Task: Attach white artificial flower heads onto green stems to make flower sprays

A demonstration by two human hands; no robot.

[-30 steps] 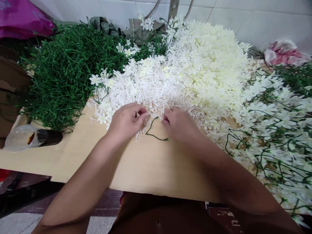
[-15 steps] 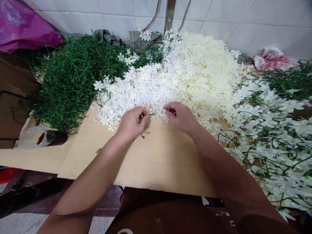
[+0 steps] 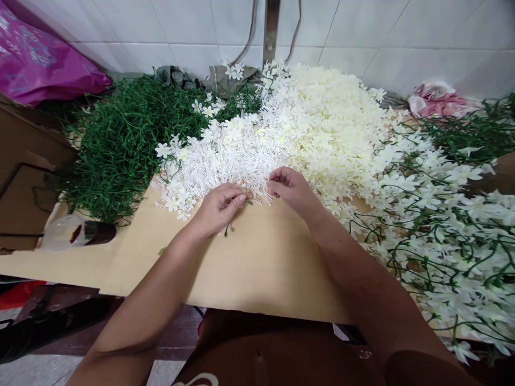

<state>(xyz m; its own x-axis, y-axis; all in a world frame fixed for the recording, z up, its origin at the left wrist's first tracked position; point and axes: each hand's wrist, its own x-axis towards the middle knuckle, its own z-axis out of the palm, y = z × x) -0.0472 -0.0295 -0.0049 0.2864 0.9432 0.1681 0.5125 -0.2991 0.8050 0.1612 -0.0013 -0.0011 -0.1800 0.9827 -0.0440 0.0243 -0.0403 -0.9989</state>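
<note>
My left hand [image 3: 219, 207] rests on the wooden board [image 3: 257, 262], fingers closed round a thin green stem [image 3: 227, 231] whose end pokes out below the palm. My right hand [image 3: 293, 190] hovers just to its right, fingers pinched at the edge of the heap of white plastic flowers [image 3: 237, 153]. What the right fingers pinch is too small to name. Both hands sit at the near edge of the flower heap, a few centimetres apart.
A mound of green stems [image 3: 120, 139] lies at the left. Cream flower heads [image 3: 338, 123] pile up at the back, and finished flowered stems [image 3: 442, 214] spread at the right. A dark bottle in plastic [image 3: 76, 233] lies at the left edge. A purple bag [image 3: 40, 64] sits at far left.
The green stem that lay bent on the board between my hands is now gathered into my left hand. Both hands have shifted slightly up toward the flower heap.
</note>
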